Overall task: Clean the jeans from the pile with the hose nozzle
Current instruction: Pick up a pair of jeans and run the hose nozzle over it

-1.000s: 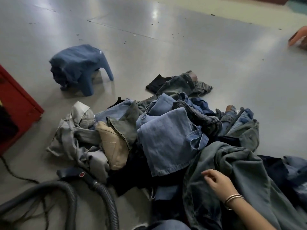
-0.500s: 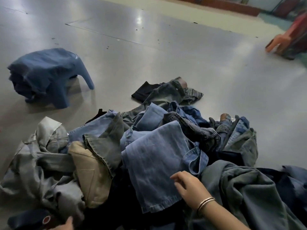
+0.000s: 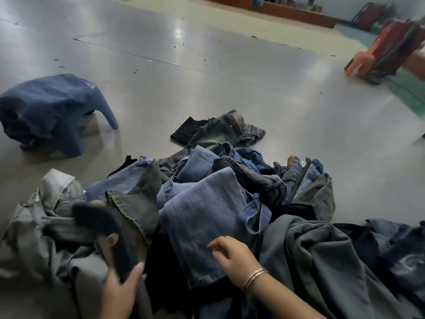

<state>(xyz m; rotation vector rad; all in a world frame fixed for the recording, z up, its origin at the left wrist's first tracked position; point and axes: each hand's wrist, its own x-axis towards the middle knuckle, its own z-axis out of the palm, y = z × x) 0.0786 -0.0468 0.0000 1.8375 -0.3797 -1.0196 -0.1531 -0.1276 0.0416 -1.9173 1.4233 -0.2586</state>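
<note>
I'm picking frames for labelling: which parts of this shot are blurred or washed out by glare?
Head view: the hose nozzle in the left hand is motion-smeared; the red chair at far right is blurred; glare streaks the floor; the blue jeans stay fairly sharp.

L hand [image 3: 119, 293] now up w/ hose nozzle [image 3: 101, 224]; R hand [image 3: 232, 256] slid onto blue jeans [image 3: 207, 217].
</note>
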